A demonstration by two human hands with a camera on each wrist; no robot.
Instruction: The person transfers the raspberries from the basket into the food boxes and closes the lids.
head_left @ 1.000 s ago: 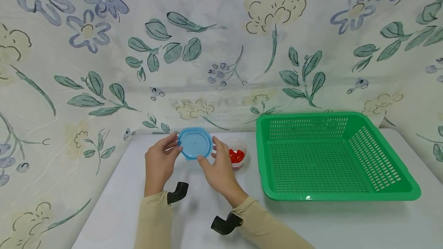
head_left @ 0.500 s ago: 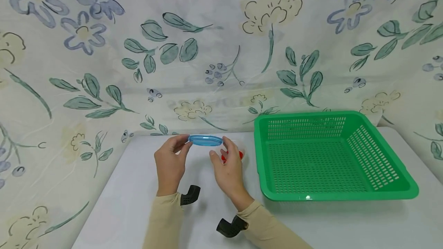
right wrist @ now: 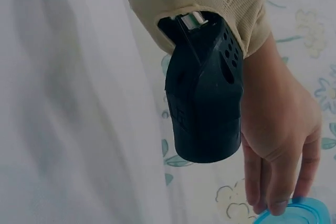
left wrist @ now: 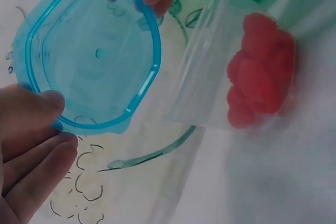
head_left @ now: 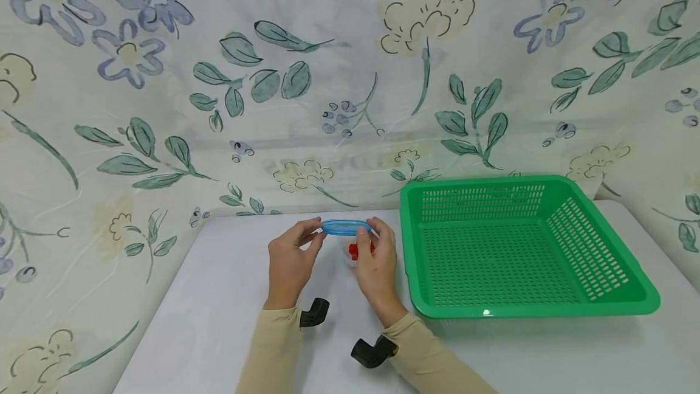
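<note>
A translucent blue lid [head_left: 346, 228] is held edge-on between both hands, over a clear plastic container [left wrist: 202, 72] with several red pieces [left wrist: 257, 72] inside. My left hand [head_left: 292, 260] pinches the lid's left rim, thumb on one face and fingers behind, as the left wrist view shows. On the opposite rim, my right hand [head_left: 377, 266] pinches with thumb and fingers; the right wrist view shows its fingertips on the lid [right wrist: 296, 214]. In the head view the lid and right hand hide most of the container, which stands on the white table.
A large green plastic basket [head_left: 410, 248] stands on the white table [head_left: 219, 297], just right of the right hand. Behind the table hangs a flowered cloth [head_left: 350, 78]. Each wrist carries a black camera mount [head_left: 374, 351].
The lid has tipped from facing the head camera to nearly edge-on and moved right, over the container. Both hands moved right with it; the right thumb and fingers have closed on its rim.
</note>
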